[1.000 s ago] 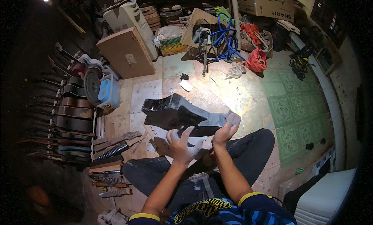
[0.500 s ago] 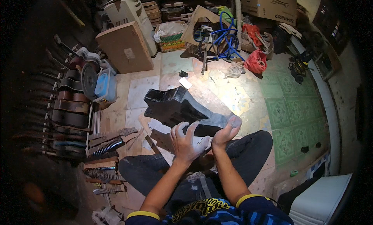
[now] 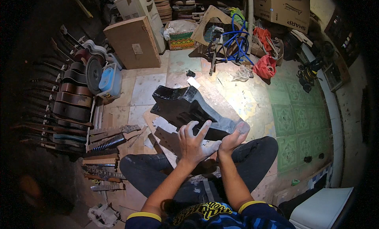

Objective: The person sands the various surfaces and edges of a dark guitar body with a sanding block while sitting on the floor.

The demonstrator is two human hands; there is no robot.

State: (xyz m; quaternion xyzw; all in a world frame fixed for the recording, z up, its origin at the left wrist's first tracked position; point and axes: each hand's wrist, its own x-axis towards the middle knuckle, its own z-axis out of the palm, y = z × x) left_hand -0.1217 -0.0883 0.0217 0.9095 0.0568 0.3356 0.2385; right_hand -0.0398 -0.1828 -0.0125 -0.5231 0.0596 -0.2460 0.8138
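Observation:
A glossy black guitar body [image 3: 173, 107] stands tilted in front of me, its curved side dulled by grey dust toward the right end. My left hand [image 3: 192, 145] is at its near lower edge, dusty fingers spread and fingertips at the black surface, thumb pointing right. At the right end of the body, my right hand [image 3: 233, 140] is closed against the edge, its fingers whitened with dust. Whether something thin lies under those fingers is hidden. Beneath the body a flat board [image 3: 152, 120] lies on the floor between my crossed legs.
Guitars [image 3: 73, 98] line a rack at the left beside a blue-lidded plastic box [image 3: 108, 84]. Saws and files [image 3: 104, 165] lie by my left knee. Ahead are a brown panel [image 3: 134, 43], coiled blue hose [image 3: 237, 41] and red bag [image 3: 264, 67]. A white seat [image 3: 323, 207] stands at lower right.
The view has shifted slightly, moving the background down and rightward. My left fingers have spread and stretched further along the guitar body. The right hand stays at the body's end.

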